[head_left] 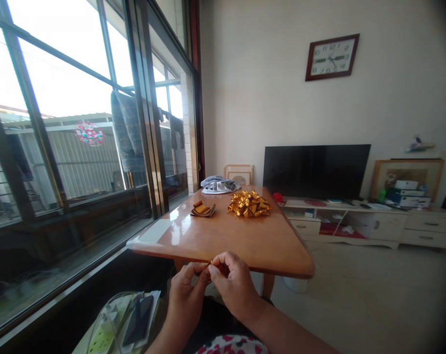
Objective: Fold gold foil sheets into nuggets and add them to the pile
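My left hand [188, 290] and my right hand [235, 282] meet fingertip to fingertip just in front of the table's near edge. Both are closed in a pinch on a small piece of gold foil paper [210, 263], mostly hidden by the fingers. Beyond them, on the brown wooden table [223, 241], lies a heap of folded shiny gold foil pieces [249, 204]. To its left is a small stack of flat gold foil paper sheets [203, 210], their edges curling.
Folded cloth [220, 185] lies at the table's far end. At lower left, a phone [138, 319] and a green power strip [107, 329] with cables rest on a low surface. A large window [79, 147] runs along the left. A television [317, 172] stands on a white cabinet [385, 226].
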Demonstrator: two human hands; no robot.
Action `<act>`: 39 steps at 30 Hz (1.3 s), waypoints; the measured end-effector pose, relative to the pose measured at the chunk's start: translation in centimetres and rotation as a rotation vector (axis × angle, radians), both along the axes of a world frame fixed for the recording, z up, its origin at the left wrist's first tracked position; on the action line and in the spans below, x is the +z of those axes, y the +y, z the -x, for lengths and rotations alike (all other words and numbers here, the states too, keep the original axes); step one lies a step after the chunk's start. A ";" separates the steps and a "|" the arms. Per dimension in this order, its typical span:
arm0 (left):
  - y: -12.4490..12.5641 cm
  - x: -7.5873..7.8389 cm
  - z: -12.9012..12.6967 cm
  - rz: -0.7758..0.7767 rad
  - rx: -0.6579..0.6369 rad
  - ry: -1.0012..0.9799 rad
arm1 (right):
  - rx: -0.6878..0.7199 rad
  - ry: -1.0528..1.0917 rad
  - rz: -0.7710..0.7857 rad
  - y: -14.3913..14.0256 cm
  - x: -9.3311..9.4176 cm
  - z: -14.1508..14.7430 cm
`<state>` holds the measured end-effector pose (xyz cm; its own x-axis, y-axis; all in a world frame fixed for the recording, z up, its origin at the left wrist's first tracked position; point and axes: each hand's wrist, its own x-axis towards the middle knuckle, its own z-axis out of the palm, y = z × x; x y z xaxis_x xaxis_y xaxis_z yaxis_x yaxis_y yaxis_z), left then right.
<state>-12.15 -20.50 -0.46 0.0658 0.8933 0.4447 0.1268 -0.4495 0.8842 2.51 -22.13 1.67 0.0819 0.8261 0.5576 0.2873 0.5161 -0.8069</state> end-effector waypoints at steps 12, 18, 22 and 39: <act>0.6 -0.5 0.4 0.259 -0.281 -0.339 | -0.024 0.063 -0.063 -0.4 0.2 -0.4; 0.0 0.3 0.3 0.251 -0.324 -0.383 | -0.098 -0.058 -0.150 -0.1 0.2 0.1; -0.5 1.1 0.3 0.258 -0.322 -0.401 | -0.123 -0.098 -0.159 -0.1 0.2 0.5; 0.1 0.4 2.1 -0.202 0.315 0.161 | -0.115 -0.137 -0.098 0.7 0.9 2.8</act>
